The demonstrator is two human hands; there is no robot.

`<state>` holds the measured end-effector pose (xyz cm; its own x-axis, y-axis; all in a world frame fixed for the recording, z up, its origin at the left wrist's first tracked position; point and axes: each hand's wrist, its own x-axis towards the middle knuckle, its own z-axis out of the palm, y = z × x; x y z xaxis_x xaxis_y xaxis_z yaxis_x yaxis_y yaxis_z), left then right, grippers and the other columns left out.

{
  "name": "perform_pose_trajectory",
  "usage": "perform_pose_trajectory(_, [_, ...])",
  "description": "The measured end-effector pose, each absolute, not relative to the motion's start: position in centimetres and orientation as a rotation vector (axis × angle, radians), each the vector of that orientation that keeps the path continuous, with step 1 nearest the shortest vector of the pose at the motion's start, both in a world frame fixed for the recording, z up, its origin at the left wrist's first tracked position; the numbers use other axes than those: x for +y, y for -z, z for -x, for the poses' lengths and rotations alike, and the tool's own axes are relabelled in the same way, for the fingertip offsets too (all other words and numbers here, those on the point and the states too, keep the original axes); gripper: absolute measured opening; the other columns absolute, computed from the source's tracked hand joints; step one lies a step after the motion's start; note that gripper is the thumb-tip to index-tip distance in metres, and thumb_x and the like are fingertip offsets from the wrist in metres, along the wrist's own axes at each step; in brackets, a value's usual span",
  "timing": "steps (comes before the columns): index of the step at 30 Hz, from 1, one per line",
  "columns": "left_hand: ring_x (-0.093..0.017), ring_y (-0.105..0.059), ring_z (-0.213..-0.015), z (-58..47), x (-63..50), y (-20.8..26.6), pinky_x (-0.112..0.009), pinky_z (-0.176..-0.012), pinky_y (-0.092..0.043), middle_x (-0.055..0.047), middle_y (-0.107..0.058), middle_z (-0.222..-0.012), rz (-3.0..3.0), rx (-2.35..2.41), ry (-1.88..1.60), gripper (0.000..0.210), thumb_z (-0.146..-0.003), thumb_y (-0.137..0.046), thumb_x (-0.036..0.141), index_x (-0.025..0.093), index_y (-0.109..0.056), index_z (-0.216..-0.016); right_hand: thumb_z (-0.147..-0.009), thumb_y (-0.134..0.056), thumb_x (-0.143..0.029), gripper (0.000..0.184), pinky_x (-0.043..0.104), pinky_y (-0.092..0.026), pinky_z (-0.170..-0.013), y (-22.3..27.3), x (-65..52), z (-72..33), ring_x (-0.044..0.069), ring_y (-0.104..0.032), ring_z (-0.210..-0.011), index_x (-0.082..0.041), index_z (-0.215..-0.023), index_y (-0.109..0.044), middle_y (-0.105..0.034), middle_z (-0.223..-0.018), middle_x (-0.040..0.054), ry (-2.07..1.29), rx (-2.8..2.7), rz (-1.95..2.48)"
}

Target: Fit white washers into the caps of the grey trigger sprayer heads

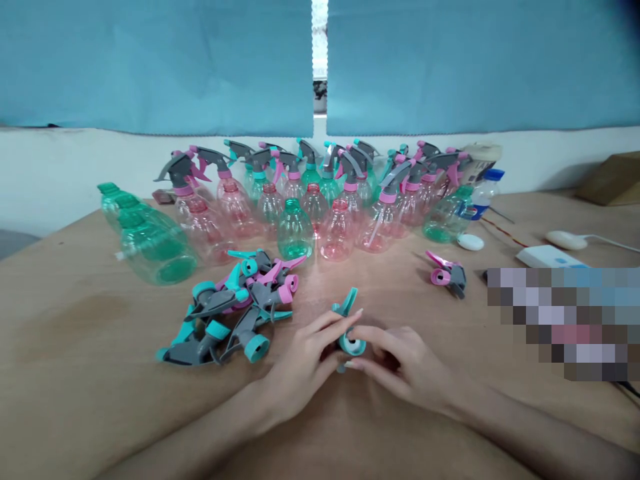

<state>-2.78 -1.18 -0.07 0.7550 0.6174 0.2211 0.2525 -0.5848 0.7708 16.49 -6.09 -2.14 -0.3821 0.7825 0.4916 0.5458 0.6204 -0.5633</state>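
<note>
Two hands on my head feed: the left hand (305, 353) grasps a teal-and-grey spray head (343, 343) at the near middle of the table (75, 380), the right hand (400, 357) pinching its collar by thumb and forefinger. I judge a lopsided press could tip the white insert (354, 347) out, or a slack left grip let the body roll. Collar mouth faces up toward my camera, trigger (351, 300) points toward the bottles (295, 233), long axis roughly near-to-far.
</note>
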Motion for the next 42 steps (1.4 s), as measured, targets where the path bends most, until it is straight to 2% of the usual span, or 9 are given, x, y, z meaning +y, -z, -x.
perform_pose_trajectory(7, [-0.016, -0.055, -0.099, 2.9, -1.1, 0.2, -0.033, -0.088, -0.047, -0.002, -0.053, -0.115, -2.231, 0.631, -0.586, 0.071, -0.085, -0.051, 0.0, 0.038, -0.028, -0.141, -0.09, -0.054, -0.032, 0.019, 0.019, -0.038, -0.051, 1.7, -5.4, -16.6, 0.008, -0.047, -0.05, -0.017, -0.101, -0.058, -0.056, -0.061, -0.0045, -0.312, -2.134, 0.975])
perform_pose_trajectory(17, [-0.017, -0.055, -0.1, 2.8, -1.3, -0.2, -0.033, -0.089, -0.048, -0.003, -0.054, -0.115, -2.25, 0.619, -0.548, 0.064, -0.086, -0.048, -0.001, 0.033, -0.036, -0.138, -0.09, -0.05, -0.027, 0.012, 0.021, -0.037, -0.052, 1.6, -5.2, -16.6, 0.01, -0.048, -0.052, -0.017, -0.093, -0.055, -0.057, -0.063, -0.0031, -0.259, -2.168, 0.939])
perform_pose_trajectory(27, [-0.017, -0.056, -0.1, 2.8, -1.3, 0.0, -0.031, -0.087, -0.048, -0.004, -0.054, -0.114, -2.277, 0.619, -0.532, 0.061, -0.085, -0.05, 0.0, 0.031, -0.039, -0.137, -0.088, -0.052, -0.027, 0.012, 0.021, -0.034, -0.049, 1.6, -5.2, -16.5, 0.008, -0.043, -0.047, -0.018, -0.096, -0.054, -0.056, -0.063, -0.0044, -0.284, -2.145, 0.944])
perform_pose_trajectory(36, [-0.018, -0.056, -0.105, 2.6, -1.4, -0.3, -0.033, -0.09, -0.048, -0.004, -0.054, -0.117, -2.275, 0.641, -0.501, 0.056, -0.085, -0.049, 0.001, 0.03, -0.044, -0.133, -0.088, -0.051, -0.028, 0.011, 0.022, -0.038, -0.052, 1.1, -5.2, -16.5, 0.011, -0.05, -0.056, -0.018, -0.089, -0.055, -0.058, -0.064, -0.0023, -0.309, -2.187, 0.951])
perform_pose_trajectory(42, [-0.02, -0.057, -0.105, 2.5, -1.5, -0.4, -0.035, -0.09, -0.049, -0.005, -0.054, -0.117, -2.295, 0.643, -0.499, 0.052, -0.085, -0.046, 0.001, 0.026, -0.045, -0.131, -0.086, -0.051, -0.023, 0.012, 0.022, -0.04, -0.053, 1.2, -5.2, -16.6, 0.01, -0.05, -0.053, -0.018, -0.097, -0.055, -0.057, -0.061, -0.0038, -0.309, -2.196, 0.931])
